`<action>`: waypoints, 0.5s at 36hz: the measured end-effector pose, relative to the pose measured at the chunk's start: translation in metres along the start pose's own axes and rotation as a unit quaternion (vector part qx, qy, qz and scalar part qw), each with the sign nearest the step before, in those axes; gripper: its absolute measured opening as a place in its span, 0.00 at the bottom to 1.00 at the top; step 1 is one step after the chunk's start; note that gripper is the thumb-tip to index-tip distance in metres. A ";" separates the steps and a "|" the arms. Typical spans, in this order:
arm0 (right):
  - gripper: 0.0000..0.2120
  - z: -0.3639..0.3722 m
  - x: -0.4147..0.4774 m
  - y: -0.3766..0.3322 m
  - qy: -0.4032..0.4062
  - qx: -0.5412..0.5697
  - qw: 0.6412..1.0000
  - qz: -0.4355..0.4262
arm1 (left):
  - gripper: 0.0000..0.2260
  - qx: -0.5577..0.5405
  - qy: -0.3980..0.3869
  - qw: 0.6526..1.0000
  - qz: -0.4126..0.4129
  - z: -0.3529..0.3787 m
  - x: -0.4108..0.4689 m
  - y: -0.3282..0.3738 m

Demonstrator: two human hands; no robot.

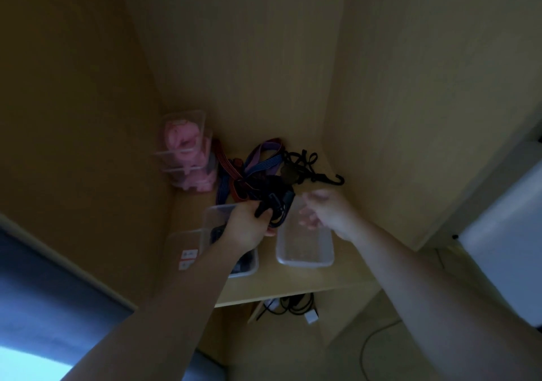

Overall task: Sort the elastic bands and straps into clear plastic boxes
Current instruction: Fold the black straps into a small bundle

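My left hand [249, 226] grips a bundle of black straps [275, 197] above a clear plastic box [215, 215] that holds dark items. My right hand [324, 212] is blurred and hovers over the far end of an empty clear box [305, 251]; its fingers look loosely spread and hold nothing. A tangle of blue, purple and red elastic bands [255, 163] lies behind the boxes on the wooden shelf [296, 282]. A black cord with a hook [311, 166] lies to the right of the tangle.
Stacked clear boxes with pink bands [186, 149] stand in the back left corner. Another clear box with red labels [184, 248] sits at the left. Wooden walls close in the shelf on three sides. Cables and a plug [293, 307] lie on the floor below.
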State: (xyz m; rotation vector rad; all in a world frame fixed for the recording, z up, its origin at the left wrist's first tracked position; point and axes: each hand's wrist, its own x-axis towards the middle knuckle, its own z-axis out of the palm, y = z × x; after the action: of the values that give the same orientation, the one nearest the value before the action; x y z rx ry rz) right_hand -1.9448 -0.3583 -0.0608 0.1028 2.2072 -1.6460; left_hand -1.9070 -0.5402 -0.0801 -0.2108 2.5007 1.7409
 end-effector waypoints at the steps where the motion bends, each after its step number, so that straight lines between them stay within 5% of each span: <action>1: 0.16 -0.001 -0.003 -0.003 -0.021 0.033 0.999 -0.002 | 0.07 -0.004 -0.007 1.000 0.003 0.004 -0.001 0.002; 8: 0.12 -0.005 -0.003 0.004 -0.030 -0.038 0.996 -0.074 | 0.09 0.154 -0.054 0.984 0.072 0.033 -0.011 0.011; 14: 0.16 -0.010 0.003 0.021 -0.016 -0.183 0.981 -0.060 | 0.13 0.354 -0.050 0.921 0.157 0.038 -0.012 -0.003; 18: 0.12 -0.005 0.013 0.032 -0.008 -0.272 0.961 -0.052 | 0.14 0.382 -0.073 0.907 0.159 0.039 -0.006 -0.012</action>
State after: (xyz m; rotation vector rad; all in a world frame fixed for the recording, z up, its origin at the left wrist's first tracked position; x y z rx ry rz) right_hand -1.9488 -0.3460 -0.0931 -0.1778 2.6007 -1.0212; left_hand -1.9000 -0.5077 -0.1033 0.3863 2.9739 0.6647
